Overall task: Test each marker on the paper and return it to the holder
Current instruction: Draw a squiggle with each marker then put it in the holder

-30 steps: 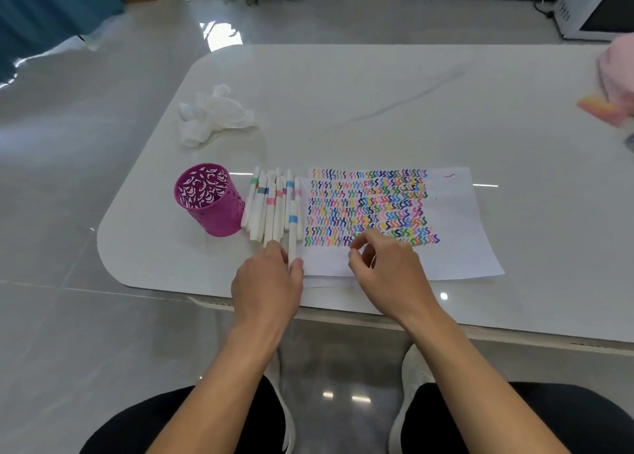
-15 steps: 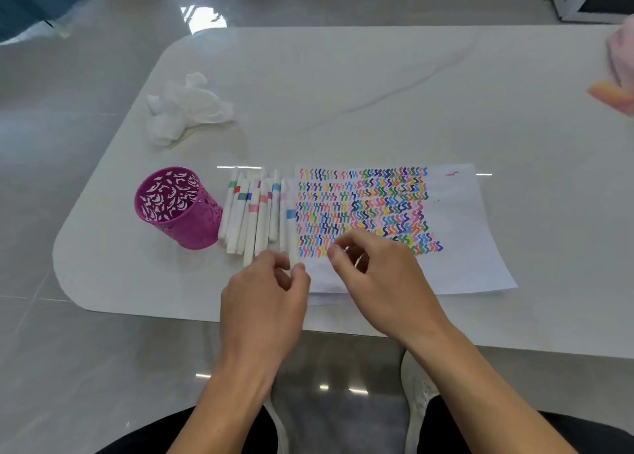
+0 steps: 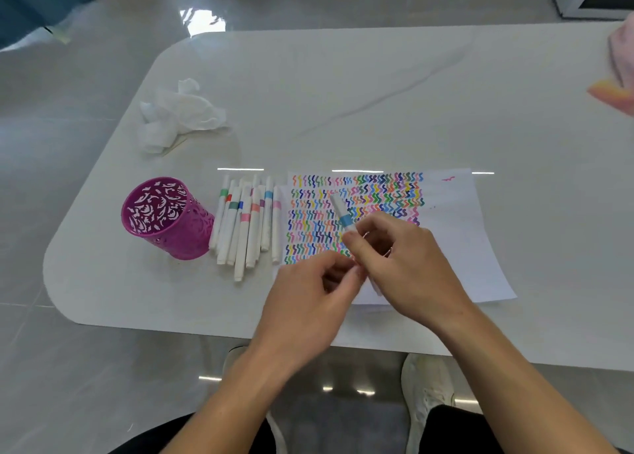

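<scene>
Marker (image 3: 344, 215), slim white cylinder, blue band: pinched by right hand (image 3: 406, 264), left hand (image 3: 308, 304).

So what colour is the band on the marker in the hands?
The marker band is light blue; head view.

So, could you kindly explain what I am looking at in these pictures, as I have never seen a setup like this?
There is no machine here. A person works with two bare hands, and the one camera sits on their head, looking forward and down, so the arms reach in from the bottom edge. On the white table are a purple holder, a row of white markers with coloured bands beside it, a sheet of paper covered in coloured squiggles, and a crumpled tissue farther back. The left hand and the right hand both grip one blue-banded marker, tilted above the paper.
</scene>
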